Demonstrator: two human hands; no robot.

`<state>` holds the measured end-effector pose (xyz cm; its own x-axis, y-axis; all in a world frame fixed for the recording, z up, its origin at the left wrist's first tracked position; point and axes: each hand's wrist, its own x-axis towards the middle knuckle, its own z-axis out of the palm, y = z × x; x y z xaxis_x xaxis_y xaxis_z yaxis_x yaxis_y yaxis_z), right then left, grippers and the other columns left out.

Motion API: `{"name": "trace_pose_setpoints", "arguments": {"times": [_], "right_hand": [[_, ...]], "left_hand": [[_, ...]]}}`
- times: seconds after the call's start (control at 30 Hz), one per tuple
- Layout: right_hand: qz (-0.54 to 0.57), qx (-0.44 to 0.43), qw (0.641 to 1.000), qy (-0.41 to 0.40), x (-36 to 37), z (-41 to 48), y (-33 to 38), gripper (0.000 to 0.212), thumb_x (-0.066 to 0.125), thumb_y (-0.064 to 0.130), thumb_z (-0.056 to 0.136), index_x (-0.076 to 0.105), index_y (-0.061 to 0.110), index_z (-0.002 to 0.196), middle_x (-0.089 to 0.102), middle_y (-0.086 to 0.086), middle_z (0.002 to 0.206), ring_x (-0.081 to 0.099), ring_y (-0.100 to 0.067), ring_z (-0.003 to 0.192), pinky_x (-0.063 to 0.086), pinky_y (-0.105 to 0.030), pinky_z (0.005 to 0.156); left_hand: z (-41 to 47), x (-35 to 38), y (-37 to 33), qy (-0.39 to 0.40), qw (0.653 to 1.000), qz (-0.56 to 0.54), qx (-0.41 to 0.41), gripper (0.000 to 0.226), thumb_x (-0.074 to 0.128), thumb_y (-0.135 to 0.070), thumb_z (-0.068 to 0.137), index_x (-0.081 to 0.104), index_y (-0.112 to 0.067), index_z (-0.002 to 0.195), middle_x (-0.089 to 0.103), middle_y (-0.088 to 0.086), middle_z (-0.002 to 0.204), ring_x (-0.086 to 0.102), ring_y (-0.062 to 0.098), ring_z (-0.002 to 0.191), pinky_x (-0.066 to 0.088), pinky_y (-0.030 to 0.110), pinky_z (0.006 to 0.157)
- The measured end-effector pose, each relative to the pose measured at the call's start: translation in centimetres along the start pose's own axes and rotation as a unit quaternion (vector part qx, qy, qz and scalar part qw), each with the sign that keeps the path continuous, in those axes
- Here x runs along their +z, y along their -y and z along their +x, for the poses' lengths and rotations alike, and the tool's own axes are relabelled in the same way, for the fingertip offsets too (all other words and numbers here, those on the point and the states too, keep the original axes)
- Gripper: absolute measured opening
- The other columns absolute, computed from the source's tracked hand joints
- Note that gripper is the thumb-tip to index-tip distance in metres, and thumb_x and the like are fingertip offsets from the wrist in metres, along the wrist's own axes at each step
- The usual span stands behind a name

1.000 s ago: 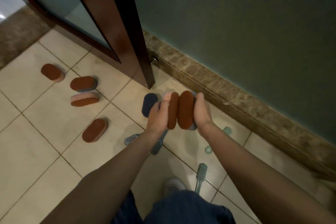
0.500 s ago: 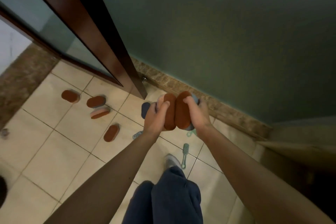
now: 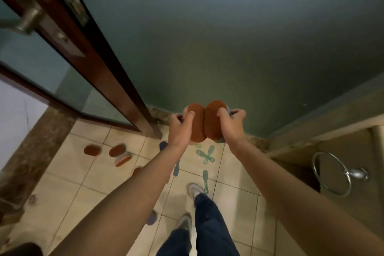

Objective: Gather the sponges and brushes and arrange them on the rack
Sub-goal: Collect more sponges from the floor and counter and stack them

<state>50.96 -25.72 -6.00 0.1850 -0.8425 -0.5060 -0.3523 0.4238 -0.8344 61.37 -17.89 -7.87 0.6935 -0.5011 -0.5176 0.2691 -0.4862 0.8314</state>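
Both hands are raised in front of the body, level with the foot of the green wall (image 3: 228, 37), and each is clamped on one sponge.

1. The left hand (image 3: 178, 131) grips the left sponge (image 3: 196, 129). The thumb lies on the brown face near its top edge and the fingers curl behind it.
2. The right hand (image 3: 232, 127) grips the right sponge (image 3: 213, 122). The thumb lies on the brown face and the fingers wrap round a bluish backing layer.
3. The two sponges stand upright on end between the hands. Their long edges touch down the middle. The hands themselves are apart, one on each outer side.

Items on the tiled floor (image 3: 62, 183), well below the hands:
- Three brown oval sponges (image 3: 117, 150) lie to the left, near the wooden door frame (image 3: 116, 72). A fourth is partly hidden by the left forearm.
- A dark blue sponge (image 3: 163, 145) lies just under the left wrist.
- Several teal brushes (image 3: 205, 156) lie below the held sponges. One lies beside the forward shoe (image 3: 195, 190).

A chrome towel ring (image 3: 332, 173) hangs at the right, under a stone ledge.
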Motion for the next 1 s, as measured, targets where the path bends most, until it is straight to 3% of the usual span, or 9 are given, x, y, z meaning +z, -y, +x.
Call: {"name": "trace_pose_setpoints", "arguments": {"times": [0.07,0.2,0.3,0.4,0.5,0.6,0.77,0.93,1.0], "right_hand": [[0.021,-0.013,0.999,-0.030,-1.1,-1.9,0.7,0.030,0.051,0.023,0.093,0.032,0.010,0.111,0.044,0.000,0.092,0.049,-0.014,0.082,0.048,-0.041,0.081],[0.043,-0.036,0.995,-0.087,-3.6,-5.3,0.8,0.019,0.050,0.020,0.095,0.041,0.010,0.108,0.047,0.002,0.086,0.048,-0.014,0.080,0.039,-0.028,0.065],[0.051,-0.038,0.989,-0.133,-6.0,-7.5,0.5,0.017,0.051,0.020,0.094,0.045,0.012,0.107,0.056,-0.007,0.102,0.053,-0.019,0.094,0.042,-0.031,0.082],[0.040,-0.028,0.985,-0.165,-9.6,-9.8,0.2,0.032,0.054,0.029,0.090,0.053,0.010,0.115,0.055,-0.015,0.123,0.057,-0.026,0.105,0.045,-0.041,0.099],[0.048,-0.036,0.981,-0.187,-14.0,-12.5,0.2,0.052,0.058,0.046,0.079,0.062,0.009,0.116,0.056,-0.013,0.122,0.059,-0.025,0.099,0.050,-0.039,0.093],[0.059,-0.046,0.972,-0.222,-19.1,-15.3,0.1,0.058,0.063,0.060,0.064,0.065,0.017,0.103,0.058,-0.011,0.118,0.062,-0.021,0.095,0.054,-0.034,0.084],[0.109,-0.054,0.957,-0.263,-28.3,-20.5,-0.3,0.047,0.066,0.048,0.080,0.055,0.017,0.114,0.059,-0.004,0.103,0.060,-0.016,0.090,0.055,-0.027,0.071],[0.200,-0.055,0.925,-0.318,-39.1,-26.3,-2.0,0.039,0.062,0.035,0.085,0.059,0.010,0.115,0.066,-0.013,0.106,0.064,-0.023,0.087,0.052,-0.028,0.057],[0.211,-0.060,0.912,-0.346,-43.2,-28.9,-2.5,0.030,0.060,0.033,0.087,0.061,0.012,0.109,0.066,-0.011,0.099,0.062,-0.022,0.081,0.054,-0.028,0.059]], "left_hand": [[-1.2,-0.5,-0.9,0.005,1.000,0.002,0.021,0.031,0.057,-0.038,0.092,0.048,-0.014,0.108,0.058,0.003,0.100,0.057,0.014,0.086,0.043,0.029,0.074],[-3.9,-0.7,-2.1,0.050,0.997,0.038,0.040,0.031,0.052,-0.039,0.095,0.049,-0.013,0.111,0.059,0.008,0.111,0.059,0.025,0.104,0.048,0.039,0.094],[-6.7,0.6,-3.3,0.092,0.994,0.048,0.039,0.037,0.044,-0.037,0.099,0.047,-0.008,0.121,0.056,0.009,0.116,0.056,0.027,0.109,0.045,0.036,0.098],[-9.9,3.0,-4.5,0.142,0.986,0.067,0.049,0.039,0.041,-0.032,0.102,0.047,-0.002,0.125,0.057,0.016,0.122,0.056,0.029,0.115,0.043,0.034,0.097],[-13.3,6.0,-5.3,0.214,0.973,0.077,0.043,0.035,0.044,-0.036,0.100,0.051,-0.007,0.120,0.062,0.016,0.122,0.061,0.029,0.109,0.048,0.044,0.099],[-17.6,9.6,-6.5,0.294,0.949,0.097,0.061,0.031,0.049,-0.039,0.097,0.053,-0.013,0.113,0.063,0.007,0.110,0.061,0.023,0.100,0.051,0.045,0.094],[-26.1,16.3,-8.0,0.420,0.890,0.148,0.095,0.025,0.055,-0.047,0.092,0.057,-0.022,0.096,0.063,0.003,0.097,0.061,0.021,0.091,0.054,0.038,0.079],[-36.3,24.2,-8.0,0.527,0.821,0.179,0.128,0.026,0.058,-0.044,0.092,0.059,-0.019,0.099,0.064,0.004,0.090,0.063,0.020,0.086,0.055,0.039,0.085],[-40.5,27.2,-7.6,0.559,0.800,0.171,0.137,0.026,0.060,-0.040,0.090,0.061,-0.018,0.103,0.066,0.004,0.095,0.064,0.024,0.097,0.054,0.043,0.092]]}}
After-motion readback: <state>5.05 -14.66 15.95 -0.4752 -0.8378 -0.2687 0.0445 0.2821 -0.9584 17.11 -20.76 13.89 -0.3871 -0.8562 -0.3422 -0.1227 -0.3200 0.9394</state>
